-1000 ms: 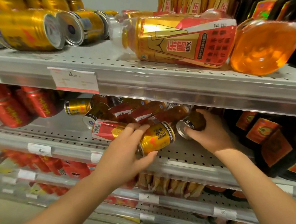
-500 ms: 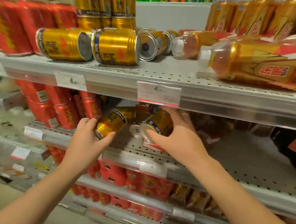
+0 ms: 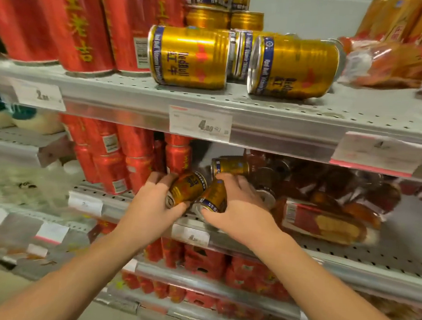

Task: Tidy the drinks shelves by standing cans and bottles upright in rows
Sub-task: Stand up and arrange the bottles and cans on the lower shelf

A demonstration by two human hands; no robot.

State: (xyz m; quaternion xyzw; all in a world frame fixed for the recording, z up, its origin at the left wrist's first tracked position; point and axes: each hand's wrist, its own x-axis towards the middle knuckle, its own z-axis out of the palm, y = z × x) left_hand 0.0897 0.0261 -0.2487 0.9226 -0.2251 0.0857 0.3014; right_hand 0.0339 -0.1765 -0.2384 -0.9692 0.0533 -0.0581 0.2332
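My left hand (image 3: 150, 205) grips a small gold can (image 3: 187, 188), tilted, just above the middle shelf (image 3: 347, 252). My right hand (image 3: 241, 206) grips a second gold can (image 3: 214, 197) right beside it; the two cans nearly touch. A third gold can (image 3: 230, 164) lies on its side behind them. Red cans (image 3: 131, 155) stand upright in rows to the left. A heap of fallen brown bottles (image 3: 326, 191) lies to the right, with one red-labelled bottle (image 3: 322, 223) on its side in front.
On the upper shelf (image 3: 258, 103), two gold cans (image 3: 190, 57) (image 3: 294, 67) lie on their sides, tall red cans (image 3: 85, 23) stand at left and fallen bottles (image 3: 384, 61) lie at right. Price tags (image 3: 200, 123) hang on the shelf edges. Lower shelves hold red packs (image 3: 206, 261).
Both hands have carried their gold cans leftwards along the middle shelf towards the upright red cans, and the two cans have come close together. The view has swung left with them.
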